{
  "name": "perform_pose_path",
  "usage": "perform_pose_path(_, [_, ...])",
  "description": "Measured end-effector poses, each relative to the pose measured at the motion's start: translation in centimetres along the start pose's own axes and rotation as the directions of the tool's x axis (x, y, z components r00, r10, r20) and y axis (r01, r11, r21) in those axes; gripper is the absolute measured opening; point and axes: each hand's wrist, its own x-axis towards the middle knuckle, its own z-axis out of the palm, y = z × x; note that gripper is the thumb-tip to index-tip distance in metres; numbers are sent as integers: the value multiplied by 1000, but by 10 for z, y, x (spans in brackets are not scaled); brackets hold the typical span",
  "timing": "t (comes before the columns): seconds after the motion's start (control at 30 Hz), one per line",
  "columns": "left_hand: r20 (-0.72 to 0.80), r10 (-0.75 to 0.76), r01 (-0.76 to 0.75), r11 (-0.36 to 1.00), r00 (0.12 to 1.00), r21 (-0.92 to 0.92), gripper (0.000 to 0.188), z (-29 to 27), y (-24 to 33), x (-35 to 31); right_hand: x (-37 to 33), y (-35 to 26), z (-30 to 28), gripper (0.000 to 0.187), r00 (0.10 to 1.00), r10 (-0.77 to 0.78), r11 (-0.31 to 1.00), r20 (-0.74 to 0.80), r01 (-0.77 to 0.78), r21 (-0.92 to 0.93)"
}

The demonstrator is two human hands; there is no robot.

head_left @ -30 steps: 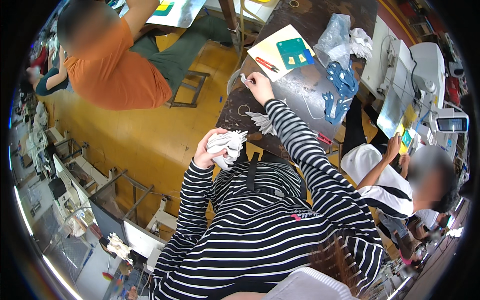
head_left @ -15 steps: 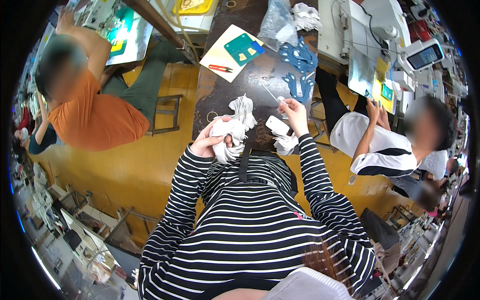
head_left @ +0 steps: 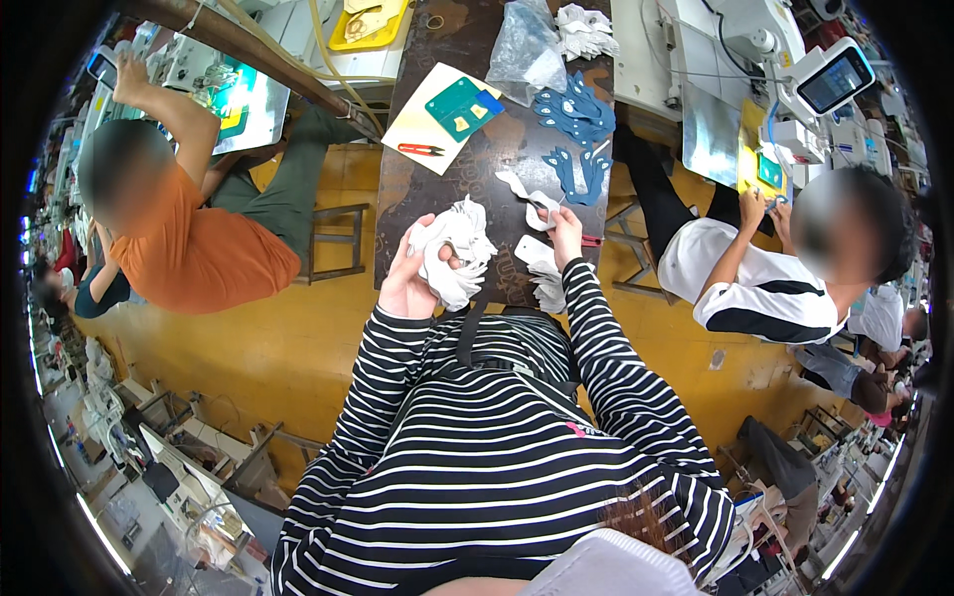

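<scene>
My left hand [head_left: 405,283] is closed round a thick bundle of white fabric pieces [head_left: 459,238], its fingertips showing through the middle. To its right, my right hand [head_left: 565,234] pinches one curved white fabric piece [head_left: 535,202], whose far end points up and left over the dark table [head_left: 452,189]. Just below the right hand lies a smaller pile of white fabric pieces [head_left: 545,276]. Beside the right hand shows a thin red object [head_left: 592,240]; whether I hold it or it rests on the table, I cannot tell.
Farther up the table are blue fabric pieces [head_left: 576,109], a clear plastic bag [head_left: 525,60], another white pile [head_left: 586,32], and a cream sheet [head_left: 405,124] bearing a green template [head_left: 459,107] and red snips [head_left: 421,150]. Co-workers sit at machines on both sides.
The piece at my right hand, seen as a thin edge before, now shows its broad curved face. The left-hand bundle has turned and sits more upright. The whole view has shifted slightly.
</scene>
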Motion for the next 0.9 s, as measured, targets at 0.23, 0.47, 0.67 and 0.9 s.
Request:
perform_pose_path(0.23, [-46,18,-16,999,999,38,52,5,-15,3,-6,8,1,30,854,-513,618,-86,297,-728])
perform_pose_path(0.47, [42,70,-78,969,997,233,58,18,-30,13,-160,-132,69,17,891,-271,921,365,350,-169])
perform_pose_path(0.67, [230,75,-212,721,970,659,61,40,-39,19,-208,-169,90,24,711,-547,594,441,701,-394])
perform_pose_path(0.9, [192,-15,-114,759,981,641,55,45,-35,18,-219,-177,84,21,773,-507,618,381,634,-465])
